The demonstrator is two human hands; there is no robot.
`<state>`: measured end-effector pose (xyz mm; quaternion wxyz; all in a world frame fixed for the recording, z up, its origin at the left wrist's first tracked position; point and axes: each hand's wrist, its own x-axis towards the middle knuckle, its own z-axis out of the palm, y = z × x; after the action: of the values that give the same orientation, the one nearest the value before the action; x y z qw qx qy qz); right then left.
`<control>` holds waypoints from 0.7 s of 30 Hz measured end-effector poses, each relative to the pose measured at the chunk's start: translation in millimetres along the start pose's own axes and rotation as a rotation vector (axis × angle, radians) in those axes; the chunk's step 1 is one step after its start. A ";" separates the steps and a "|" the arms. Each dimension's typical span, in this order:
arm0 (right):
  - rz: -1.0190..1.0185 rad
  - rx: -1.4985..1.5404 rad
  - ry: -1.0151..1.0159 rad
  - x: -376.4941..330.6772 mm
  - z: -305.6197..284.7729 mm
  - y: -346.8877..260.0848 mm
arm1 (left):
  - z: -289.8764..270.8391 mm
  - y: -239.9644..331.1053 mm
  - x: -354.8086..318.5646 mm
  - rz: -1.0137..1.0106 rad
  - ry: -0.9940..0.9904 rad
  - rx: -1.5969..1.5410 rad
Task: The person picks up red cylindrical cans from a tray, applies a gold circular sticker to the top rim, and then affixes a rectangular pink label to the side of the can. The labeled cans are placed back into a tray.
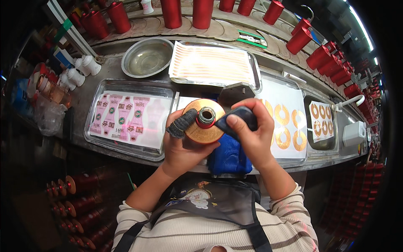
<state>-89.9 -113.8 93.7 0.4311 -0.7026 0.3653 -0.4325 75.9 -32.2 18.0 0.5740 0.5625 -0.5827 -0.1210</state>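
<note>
My left hand (178, 157) is closed round a bottle whose top faces me. A round gold disc (204, 135) covers its shoulder, and the open glass neck (207, 115) rises through the middle with a red collar at its base. A dark knitted cover (183, 123) wraps my left thumb. My right hand (261, 136) grips a flat black scraper (245, 117), its tip pointing at the gold disc beside the neck. The bottle's body is mostly hidden beneath the disc and my hand. Under my hands lies a folded blue cloth (228, 156).
A tray of pink printed decals (126, 115) lies left, a steel bowl of water (147, 59) behind. A sheet of striped decals (214, 63) sits centre back. Gold ring decals (282, 138) lie right, near a sink (329, 145). Red bottles (171, 12) line the conveyor (201, 30).
</note>
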 end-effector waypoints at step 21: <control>-0.010 -0.074 -0.394 94.9 20.2 -5.4 | -35.5 -15.4 0.3 -0.055 -0.271 -0.376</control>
<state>-36.4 -190.1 121.3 0.4660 -0.7909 0.2860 -0.2749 112.5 -19.8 17.1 0.5817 0.4400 -0.6059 -0.3176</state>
